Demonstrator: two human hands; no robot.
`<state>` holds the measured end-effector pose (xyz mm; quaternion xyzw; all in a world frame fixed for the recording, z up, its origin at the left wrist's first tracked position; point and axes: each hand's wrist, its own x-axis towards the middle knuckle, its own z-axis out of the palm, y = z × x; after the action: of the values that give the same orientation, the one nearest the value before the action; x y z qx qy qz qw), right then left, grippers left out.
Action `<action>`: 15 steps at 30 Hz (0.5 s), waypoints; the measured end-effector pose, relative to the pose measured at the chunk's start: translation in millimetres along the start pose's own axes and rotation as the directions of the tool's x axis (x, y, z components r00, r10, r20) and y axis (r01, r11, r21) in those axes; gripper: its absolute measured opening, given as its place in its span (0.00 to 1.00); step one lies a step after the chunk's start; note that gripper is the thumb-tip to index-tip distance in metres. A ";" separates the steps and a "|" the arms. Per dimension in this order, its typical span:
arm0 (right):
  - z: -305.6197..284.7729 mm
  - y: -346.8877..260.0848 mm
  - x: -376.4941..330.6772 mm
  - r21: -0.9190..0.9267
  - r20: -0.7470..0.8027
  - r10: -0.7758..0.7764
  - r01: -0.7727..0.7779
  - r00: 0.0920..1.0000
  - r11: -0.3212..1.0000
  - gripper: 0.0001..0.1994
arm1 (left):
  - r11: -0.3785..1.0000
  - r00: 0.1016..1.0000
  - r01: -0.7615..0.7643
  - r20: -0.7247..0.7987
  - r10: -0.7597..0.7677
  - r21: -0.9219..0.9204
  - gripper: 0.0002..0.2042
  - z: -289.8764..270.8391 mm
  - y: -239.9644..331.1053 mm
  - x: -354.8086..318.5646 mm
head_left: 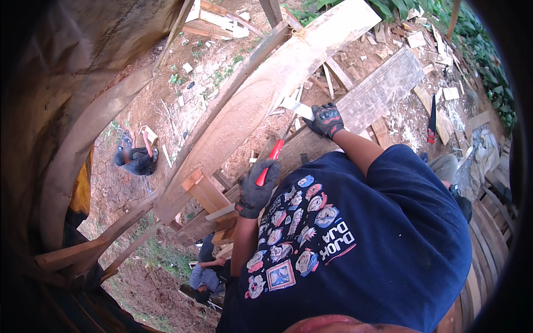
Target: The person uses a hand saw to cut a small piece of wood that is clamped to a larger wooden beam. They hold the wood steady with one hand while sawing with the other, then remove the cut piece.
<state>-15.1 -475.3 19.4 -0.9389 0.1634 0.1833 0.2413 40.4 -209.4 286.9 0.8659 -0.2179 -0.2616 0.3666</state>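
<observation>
My left hand (259,187), in a dark work glove, is closed around a red stick-like handle (271,162); whatever else belongs to it is hidden. Further right, my right hand (326,120) wears a black and red glove. Its fingers are closed on a small pale piece of wood (298,107), which points left toward a long curved board (252,102). A weathered grey plank (383,83) runs beneath the right hand. Below my left hand, a stack of cut wooden blocks (208,191) sits close to the board's lower end.
At the left, a person (136,160) crouches with a wood piece in hand; another person (208,275) is lower down. A long black tool with a red end (432,125) stands at the right, near scattered offcuts (416,40). A brown tarp (83,72) hangs at the far left.
</observation>
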 end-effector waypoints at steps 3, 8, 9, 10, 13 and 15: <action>-5.1 -3.2 -2.1 0.018 0.002 -0.008 0.008 1.000 1.000 0.28 | 1.000 1.000 0.016 0.007 -0.016 -0.002 0.08 -0.8 3.5 -8.0; -7.0 -2.5 -2.5 0.008 0.021 0.004 -0.004 1.000 1.000 0.28 | 0.999 0.999 0.026 0.036 -0.027 0.046 0.08 -15.8 8.0 -31.8; -5.4 -1.7 -1.4 0.000 0.020 0.003 -0.003 1.000 1.000 0.28 | 0.999 0.999 0.015 0.029 -0.017 0.045 0.08 -18.7 10.0 -35.1; -5.2 -1.5 -1.3 -0.012 0.020 0.000 0.000 1.000 1.000 0.28 | 0.999 1.000 0.005 0.021 -0.005 0.039 0.07 -19.8 10.0 -38.0; -7.9 -3.2 -0.8 0.016 0.025 -0.022 0.022 0.999 1.000 0.28 | 0.998 0.997 -0.056 -0.063 0.055 -0.017 0.07 -19.7 6.1 -40.2; -3.3 -1.2 -0.5 0.011 0.025 -0.008 0.008 1.000 1.000 0.28 | 0.999 1.000 -0.003 0.002 0.003 0.054 0.07 -27.3 13.8 -34.0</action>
<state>-14.2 -475.9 22.8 -0.9358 0.1576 0.1934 0.2490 28.4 -184.6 323.4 0.8748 -0.2264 -0.2560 0.3434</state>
